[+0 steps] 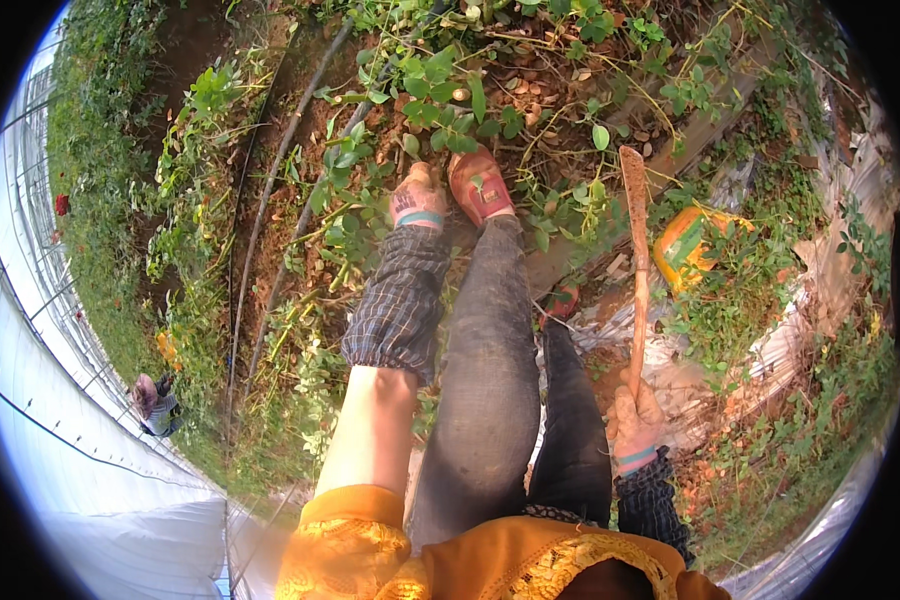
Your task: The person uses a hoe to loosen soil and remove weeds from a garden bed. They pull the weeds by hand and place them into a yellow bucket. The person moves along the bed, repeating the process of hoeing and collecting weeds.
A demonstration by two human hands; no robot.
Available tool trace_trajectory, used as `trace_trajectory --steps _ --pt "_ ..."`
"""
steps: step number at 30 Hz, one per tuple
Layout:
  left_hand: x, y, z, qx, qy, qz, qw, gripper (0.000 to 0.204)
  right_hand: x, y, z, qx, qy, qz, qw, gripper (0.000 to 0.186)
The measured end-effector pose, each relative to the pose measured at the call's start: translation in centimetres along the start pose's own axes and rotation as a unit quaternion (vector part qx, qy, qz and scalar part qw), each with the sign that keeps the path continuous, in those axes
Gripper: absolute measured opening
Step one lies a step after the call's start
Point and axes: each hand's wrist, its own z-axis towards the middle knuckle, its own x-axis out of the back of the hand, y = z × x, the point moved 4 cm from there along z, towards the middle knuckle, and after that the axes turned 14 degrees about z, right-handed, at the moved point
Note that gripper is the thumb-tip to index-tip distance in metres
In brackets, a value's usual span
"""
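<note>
My left hand [417, 195], in a dirty work glove, reaches down among the leafy plants [440, 85] beside my red shoe [478, 185]. Its fingers are curled closed, and leaves and the glove hide what they may hold. On the right, my right hand [635, 420], also gloved, is wrapped round the lower end of a long-handled tool with a flat rusty blade [638, 250]. The tool points away from me, its blade end uppermost, apart from the left hand.
Thin dark hoses [288, 170] run along the planted bed at left. A yellow and green bag [692, 245] lies among weeds at right, near crumpled plastic sheeting [785, 350]. Another person [155, 405] is far left, beside the white greenhouse wall [80, 440].
</note>
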Motion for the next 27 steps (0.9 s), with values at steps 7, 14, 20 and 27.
trace_trajectory --steps 7,14,20,27 --pt "2.9 -5.4 -6.7 0.106 0.035 -0.248 0.962 0.021 -1.6 -1.2 -0.1 -0.027 -0.006 -0.021 0.999 0.04" --pt "13.3 -11.5 -3.9 0.175 0.146 -0.436 0.871 0.02 -3.5 -5.8 4.8 0.183 -0.11 -0.23 0.949 0.035" --pt "18.8 -13.6 12.2 0.043 0.142 -0.243 0.958 0.026 -14.4 -14.0 11.2 0.288 -0.167 -0.394 0.857 0.039" --pt "16.8 2.0 23.2 -0.275 -0.112 0.256 0.92 0.087 -20.9 -19.8 15.4 0.257 -0.152 -0.538 0.788 0.038"
